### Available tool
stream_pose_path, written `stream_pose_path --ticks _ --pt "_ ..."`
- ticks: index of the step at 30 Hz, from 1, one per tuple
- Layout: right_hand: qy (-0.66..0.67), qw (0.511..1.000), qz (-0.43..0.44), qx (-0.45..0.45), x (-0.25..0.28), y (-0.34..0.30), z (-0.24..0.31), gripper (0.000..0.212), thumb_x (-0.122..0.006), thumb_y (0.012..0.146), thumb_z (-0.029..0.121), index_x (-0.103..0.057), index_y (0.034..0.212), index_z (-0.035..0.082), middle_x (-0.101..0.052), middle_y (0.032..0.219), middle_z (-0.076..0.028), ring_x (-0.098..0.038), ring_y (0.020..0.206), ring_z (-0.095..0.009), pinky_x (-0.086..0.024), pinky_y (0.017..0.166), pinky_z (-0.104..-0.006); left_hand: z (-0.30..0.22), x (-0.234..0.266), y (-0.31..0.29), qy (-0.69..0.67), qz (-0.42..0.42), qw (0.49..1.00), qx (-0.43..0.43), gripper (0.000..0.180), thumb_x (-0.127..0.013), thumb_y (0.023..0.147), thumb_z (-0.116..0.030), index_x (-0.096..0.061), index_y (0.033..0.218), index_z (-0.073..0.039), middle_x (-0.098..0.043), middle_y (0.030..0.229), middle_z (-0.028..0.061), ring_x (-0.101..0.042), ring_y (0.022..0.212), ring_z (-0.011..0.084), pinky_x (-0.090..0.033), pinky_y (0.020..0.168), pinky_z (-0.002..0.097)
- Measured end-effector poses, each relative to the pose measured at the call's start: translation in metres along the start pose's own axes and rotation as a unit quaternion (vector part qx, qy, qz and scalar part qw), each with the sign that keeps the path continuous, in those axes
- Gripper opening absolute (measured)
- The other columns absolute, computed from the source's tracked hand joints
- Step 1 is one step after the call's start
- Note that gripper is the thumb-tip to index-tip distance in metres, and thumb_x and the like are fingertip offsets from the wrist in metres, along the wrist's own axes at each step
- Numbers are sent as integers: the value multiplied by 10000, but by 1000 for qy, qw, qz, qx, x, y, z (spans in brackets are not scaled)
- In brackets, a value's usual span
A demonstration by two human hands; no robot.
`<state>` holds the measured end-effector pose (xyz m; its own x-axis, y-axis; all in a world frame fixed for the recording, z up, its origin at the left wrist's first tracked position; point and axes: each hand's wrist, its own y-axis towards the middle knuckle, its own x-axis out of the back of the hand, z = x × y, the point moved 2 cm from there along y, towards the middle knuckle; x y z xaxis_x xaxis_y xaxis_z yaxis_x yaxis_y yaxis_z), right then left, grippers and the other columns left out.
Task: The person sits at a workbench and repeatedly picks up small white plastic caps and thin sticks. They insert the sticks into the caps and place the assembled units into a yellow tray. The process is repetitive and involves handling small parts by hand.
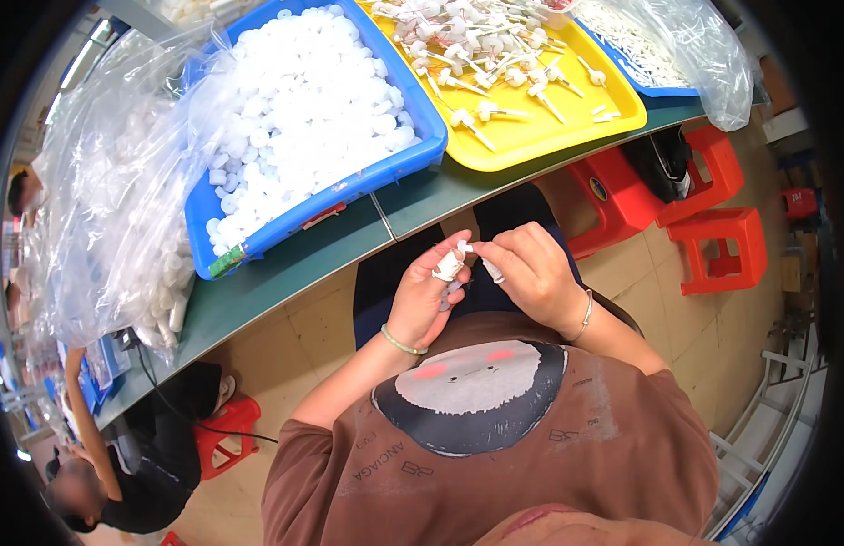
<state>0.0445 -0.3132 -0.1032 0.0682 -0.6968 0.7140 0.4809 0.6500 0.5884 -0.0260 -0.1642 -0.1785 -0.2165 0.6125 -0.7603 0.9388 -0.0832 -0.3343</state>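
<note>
L hand [424, 291] & R hand [537, 273] meet on the near side of the shallow yellow plastic tray [540, 136], past the edge of the green tabletop [335, 244]. Small white plastic pc [464, 247] sits btwn them there: R thumb & fingertip pinched narrow on it, L thumb & index close round its other side. L's lower fingers curl round a few pale translucent pcs [451, 293]; exact count can't tell. White wrap [447, 266] on L thumb, similar on an R finger.

Risks (my judgement): pc is tiny & hands are off the table, so a slipped pinch = drop to lap or tan tiled floor [663, 287]. Loose pcs in L could spill if the curl relaxes. Wraps may dull feel & cause a crooked grip.

Containers: yellow tray has a heap of white sticks w/ round translucent caps & thin reddish strands [467, 41], plus loose white bits near its R corner. L of it, deep blue plastic tray [372, 182], piled w/ translucent white caps [303, 118]. R of it, another blue tray [669, 92] w/ short white sticks [626, 36], partly under a clear plastic bag [720, 73].
</note>
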Motion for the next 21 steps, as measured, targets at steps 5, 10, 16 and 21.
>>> stream_pose_path --ticks 5,10,16,21 --pt "141 983 24 -116 5 -1 -9 217 -696 726 -3 -680 935 53 -606 787 -69 -567 714 -244 -470 627 -336 -3 -12 -3 44 -19 999 -23 382 -562 930 -87 -522 1311 -79 -577 1005 -11 -493 731 52 -362 525 164" --pt "28 993 -102 -46 61 55 -16 207 -685 758 25 -685 963 58 -657 868 -90 -599 771 -252 -484 700 -340 2 -1 4 -66 32 997 39 441 -502 985 -247 -404 1357 -30 -557 1169 86 -470 747 83 -368 523 170" --pt "7 995 -95 -40 65 99 -60 314 -568 803 6 -639 1106 48 -648 1052 -155 -608 974 -311 -466 870 -369 9 9 9 -163 -71 979 103 344 -473 928 -85 -440 1260 -1 -491 1275 180 -586 959 199 -529 722 247" --pt "-17 977 -173 -126 117 83 -88 228 -559 858 14 -644 1070 11 -668 1017 -118 -637 947 -227 -481 850 -298 3 15 10 -160 19 981 107 379 -471 909 -107 -447 1271 3 -453 1358 202 -597 907 187 -524 682 229"
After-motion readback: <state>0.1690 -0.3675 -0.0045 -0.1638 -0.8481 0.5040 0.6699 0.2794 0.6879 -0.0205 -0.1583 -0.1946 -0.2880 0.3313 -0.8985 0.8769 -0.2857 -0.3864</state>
